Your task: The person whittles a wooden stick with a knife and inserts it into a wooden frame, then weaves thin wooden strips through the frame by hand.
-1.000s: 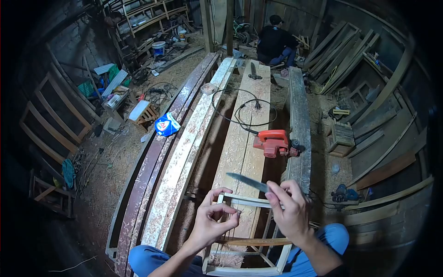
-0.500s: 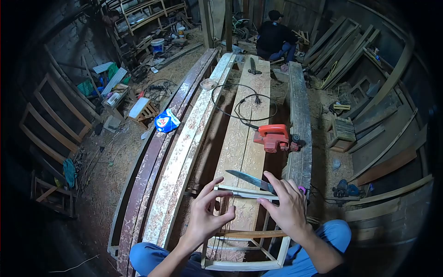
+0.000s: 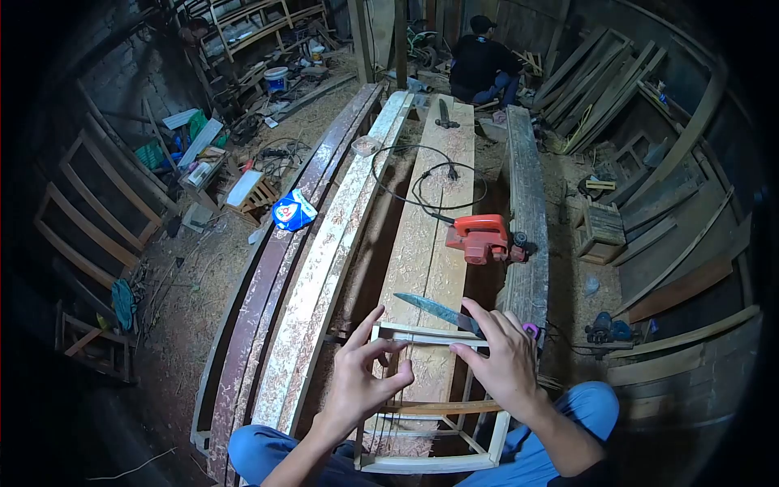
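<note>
A small, pale wooden frame (image 3: 430, 465) stands between the person's knees, with a brown curved bar (image 3: 442, 407) across it. My left hand (image 3: 365, 377) is at the left end of its upper rail, thumb and fingers spread apart, the middle fingertip close to the rail. Thin dark strands hang below that hand; their upper ends are hard to make out. My right hand (image 3: 505, 357) holds a knife (image 3: 438, 311), its blade pointing left above the rail and a purple ring (image 3: 531, 330) showing behind the knuckles. The right thumb reaches the rail's right end.
Long planks (image 3: 324, 268) run ahead, strewn with shavings. A red power planer (image 3: 480, 238) with a black cable lies on the middle boards, and a blue-white packet (image 3: 294, 211) on the left. Another person (image 3: 482, 65) crouches at the back. Wooden frames lean at both sides.
The knife blade has shifted slightly up and left, its face turned a little. The left end of the frame's upper rail has moved slightly up and left. Both hands are almost where they were.
</note>
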Demonstrator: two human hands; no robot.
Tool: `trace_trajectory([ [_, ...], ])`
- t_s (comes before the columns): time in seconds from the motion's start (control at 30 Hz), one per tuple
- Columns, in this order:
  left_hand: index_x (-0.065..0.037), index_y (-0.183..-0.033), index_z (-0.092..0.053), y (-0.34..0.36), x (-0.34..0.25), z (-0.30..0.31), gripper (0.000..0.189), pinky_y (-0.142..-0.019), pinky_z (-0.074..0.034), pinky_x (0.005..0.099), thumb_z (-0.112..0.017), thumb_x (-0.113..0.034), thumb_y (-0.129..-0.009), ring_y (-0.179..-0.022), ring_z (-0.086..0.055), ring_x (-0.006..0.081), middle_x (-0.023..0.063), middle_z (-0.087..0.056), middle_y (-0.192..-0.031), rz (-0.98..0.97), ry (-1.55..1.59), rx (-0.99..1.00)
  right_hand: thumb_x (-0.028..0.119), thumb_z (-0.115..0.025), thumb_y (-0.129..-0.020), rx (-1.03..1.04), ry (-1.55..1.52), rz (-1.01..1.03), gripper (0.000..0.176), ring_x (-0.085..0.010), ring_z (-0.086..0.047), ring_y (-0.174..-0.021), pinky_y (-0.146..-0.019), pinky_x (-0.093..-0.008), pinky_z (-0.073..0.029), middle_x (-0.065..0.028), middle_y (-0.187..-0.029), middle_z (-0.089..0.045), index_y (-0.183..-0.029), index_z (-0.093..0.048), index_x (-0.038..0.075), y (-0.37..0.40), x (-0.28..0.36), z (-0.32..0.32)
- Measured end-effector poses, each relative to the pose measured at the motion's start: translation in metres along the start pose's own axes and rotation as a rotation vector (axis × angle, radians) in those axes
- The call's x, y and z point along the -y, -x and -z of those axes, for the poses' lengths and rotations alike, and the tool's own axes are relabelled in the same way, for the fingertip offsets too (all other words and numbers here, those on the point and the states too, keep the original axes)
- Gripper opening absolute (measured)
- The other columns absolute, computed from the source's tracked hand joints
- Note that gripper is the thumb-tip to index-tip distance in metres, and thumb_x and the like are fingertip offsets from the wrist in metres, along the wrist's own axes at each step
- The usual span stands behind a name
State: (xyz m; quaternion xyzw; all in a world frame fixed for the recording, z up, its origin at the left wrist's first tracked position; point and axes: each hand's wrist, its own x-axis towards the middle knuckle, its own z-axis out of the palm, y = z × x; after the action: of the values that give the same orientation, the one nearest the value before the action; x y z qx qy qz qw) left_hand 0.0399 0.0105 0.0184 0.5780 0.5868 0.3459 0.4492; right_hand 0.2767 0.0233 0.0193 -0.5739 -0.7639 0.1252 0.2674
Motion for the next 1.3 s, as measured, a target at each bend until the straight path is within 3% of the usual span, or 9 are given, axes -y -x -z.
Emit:
trace_trajectory([
  [0.1,-0.003,-0.103,-0.084,0.0,0.008,0.001,0.028,-0.101,-0.057,0.0393,-0.082,-0.012,-0.076,-0.13,-0.065,0.0326,0.0237,-0.055,-0.154,-0.175,-0.14,-0.033,0.022,-0.087,-0.081,0.002,-0.006,-0.005,0.067,-0.0286,-0.061,-0.091,-0.079,-0.0425,-0.052,-0.0079,-0.098,-0.066,-0.143,-0.063,0.011,0.001,0.002,-0.001],
  [0.2,-0.003,-0.105,-0.085,0.002,0.007,0.003,0.031,-0.092,-0.06,0.0362,-0.082,-0.013,-0.076,-0.119,-0.07,0.0314,0.0239,-0.056,-0.152,-0.126,-0.113,-0.02,0.023,-0.087,-0.081,0.002,-0.013,0.002,0.067,-0.0282,-0.061,-0.091,-0.078,-0.0423,-0.052,-0.0077,-0.097,-0.065,-0.142,-0.063,0.011,0.001,0.003,-0.003],
  [0.5,0.002,-0.092,-0.081,0.0,0.009,0.001,0.026,-0.084,-0.057,0.0336,-0.081,-0.013,-0.072,-0.098,-0.071,0.0213,0.021,-0.062,-0.147,-0.141,-0.099,-0.099,0.024,-0.087,-0.081,-0.012,0.0,0.01,0.066,-0.0275,-0.061,-0.09,-0.078,-0.042,-0.052,-0.0068,-0.096,-0.065,-0.141,-0.064,0.011,-0.001,0.003,-0.01],
  [0.7,0.003,-0.092,-0.079,0.0,0.01,0.003,0.025,-0.091,-0.056,0.035,-0.08,-0.014,-0.074,-0.109,-0.071,0.0254,0.0231,-0.059,-0.149,-0.126,-0.099,-0.091,0.024,-0.087,-0.081,-0.007,0.001,0.018,0.064,-0.0271,-0.06,-0.091,-0.079,-0.0417,-0.052,-0.0065,-0.098,-0.066,-0.14,-0.064,0.011,-0.003,0.003,-0.013],
  [0.83,0.001,-0.104,-0.079,-0.007,0.027,0.001,0.031,-0.088,-0.058,0.0368,-0.08,-0.015,-0.077,-0.101,-0.071,0.0232,0.0247,-0.057,-0.15,-0.16,-0.031,-0.12,0.023,-0.086,-0.082,-0.018,0.028,0.043,0.06,-0.0267,-0.06,-0.091,-0.079,-0.0417,-0.052,-0.0058,-0.099,-0.066,-0.137,-0.066,0.011,-0.004,0.002,-0.017],
  [0.9,-0.002,-0.112,-0.079,-0.008,0.033,0.002,0.036,-0.106,-0.051,0.0436,-0.081,-0.017,-0.079,-0.124,-0.063,0.0343,0.0257,-0.054,-0.153,-0.229,-0.14,-0.129,0.023,-0.086,-0.082,-0.024,0.035,0.047,0.059,-0.0266,-0.061,-0.092,-0.079,-0.0415,-0.052,-0.0056,-0.1,-0.066,-0.136,-0.067,0.011,-0.004,0.002,-0.017],
  [1.0,-0.005,-0.116,-0.08,-0.006,0.023,0.008,0.037,-0.117,-0.043,0.0475,-0.081,-0.017,-0.081,-0.137,-0.054,0.0424,0.0265,-0.051,-0.156,-0.248,-0.246,-0.132,0.022,-0.086,-0.082,-0.028,0.039,0.047,0.056,-0.0263,-0.061,-0.092,-0.078,-0.0411,-0.052,-0.0056,-0.1,-0.066,-0.134,-0.067,0.011,-0.004,0.002,-0.017],
  [1.13,-0.008,-0.12,-0.08,-0.011,0.031,0.008,0.036,-0.118,-0.041,0.0479,-0.08,-0.019,-0.086,-0.144,-0.049,0.0432,0.0259,-0.048,-0.159,-0.215,-0.213,-0.106,0.019,-0.083,-0.084,-0.028,0.05,0.05,0.051,-0.0263,-0.062,-0.094,-0.079,-0.041,-0.053,-0.0056,-0.104,-0.067,-0.132,-0.067,0.011,-0.004,0.002,-0.017],
  [1.3,-0.003,-0.122,-0.078,-0.017,0.035,0.009,0.034,-0.1,-0.057,0.0403,-0.078,-0.021,-0.093,-0.135,-0.06,0.0399,0.0307,-0.042,-0.162,-0.197,-0.185,-0.068,0.016,-0.081,-0.087,-0.03,0.003,0.076,0.047,-0.0281,-0.063,-0.097,-0.084,-0.0421,-0.055,-0.0079,-0.11,-0.067,-0.132,-0.067,0.01,-0.003,-0.002,-0.018],
])
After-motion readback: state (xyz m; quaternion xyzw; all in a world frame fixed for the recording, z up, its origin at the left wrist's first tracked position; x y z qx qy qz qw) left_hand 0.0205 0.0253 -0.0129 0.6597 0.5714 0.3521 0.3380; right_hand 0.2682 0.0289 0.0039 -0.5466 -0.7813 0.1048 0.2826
